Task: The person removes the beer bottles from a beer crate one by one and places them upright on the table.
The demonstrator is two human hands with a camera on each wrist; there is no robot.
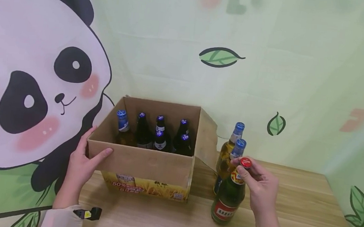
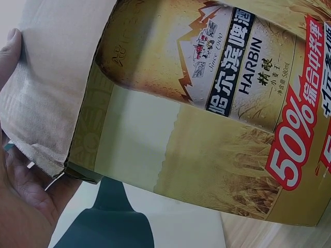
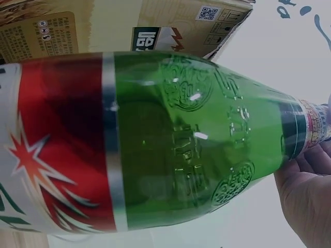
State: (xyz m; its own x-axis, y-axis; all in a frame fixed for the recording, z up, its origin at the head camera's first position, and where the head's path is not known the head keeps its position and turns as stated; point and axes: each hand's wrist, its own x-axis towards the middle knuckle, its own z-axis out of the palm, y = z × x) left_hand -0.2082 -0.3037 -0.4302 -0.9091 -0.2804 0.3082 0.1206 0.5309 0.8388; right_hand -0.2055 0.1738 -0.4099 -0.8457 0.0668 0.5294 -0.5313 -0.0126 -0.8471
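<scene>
In the head view my left hand point(image 1: 86, 161) grips the near left corner of an open cardboard beer box point(image 1: 144, 163), thumb over the front flap and fingers round the side. Several dark bottles point(image 1: 140, 129) and one blue-capped bottle point(image 1: 122, 122) stand inside it. My right hand point(image 1: 262, 183) pinches the neck of a green beer bottle point(image 1: 229, 195) with a red cap, slightly tilted to the right of the box. The right wrist view shows this green bottle point(image 3: 196, 139) up close, fingers at its neck.
Two blue-capped amber bottles point(image 1: 238, 131) stand on the wooden table point(image 1: 295, 197) just behind the green one. A side flap point(image 1: 207, 139) of the box sticks out to the right. A cloth backdrop point(image 1: 163, 35) with a panda and leaves hangs behind the table.
</scene>
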